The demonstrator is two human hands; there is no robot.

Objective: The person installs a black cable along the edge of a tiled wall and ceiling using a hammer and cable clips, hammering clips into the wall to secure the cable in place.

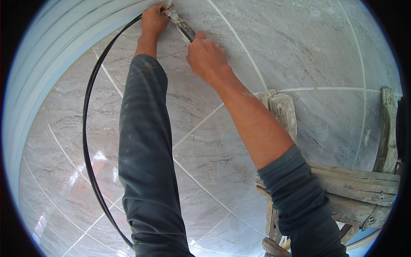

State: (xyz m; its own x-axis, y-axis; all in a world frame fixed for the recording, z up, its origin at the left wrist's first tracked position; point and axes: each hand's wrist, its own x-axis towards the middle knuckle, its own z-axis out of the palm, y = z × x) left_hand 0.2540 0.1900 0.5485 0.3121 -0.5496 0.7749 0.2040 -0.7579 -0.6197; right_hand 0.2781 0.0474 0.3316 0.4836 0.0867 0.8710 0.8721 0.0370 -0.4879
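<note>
Up at the wall's top edge, both hands are gripping a scraper [182, 25]: right hand [207, 55] wrapping the handle, left hand [154, 19] pinching the tip. Pushing too hard, it's probably skidding and scratching tile [299, 43].

Large grey marbled tiles [299, 47] cover almost the whole view, veined in darker grey and brown and set with thin pale grout lines [239, 40] that curve with the lens. The glazed surface is glossy: toward the lower left it throws back soft white and pinkish patches of light [100, 156]. Along the left edge runs a pale, bluish-white ribbed panel [47, 47] with long parallel grooves, meeting the tiles in a curved line. At the right stands a rough wooden frame [355, 184] of weathered, paint-flecked timber, its upright posts and cross planks close against the tiling. A black cable [87, 141] arcs down across the tiles near the panel.
</note>
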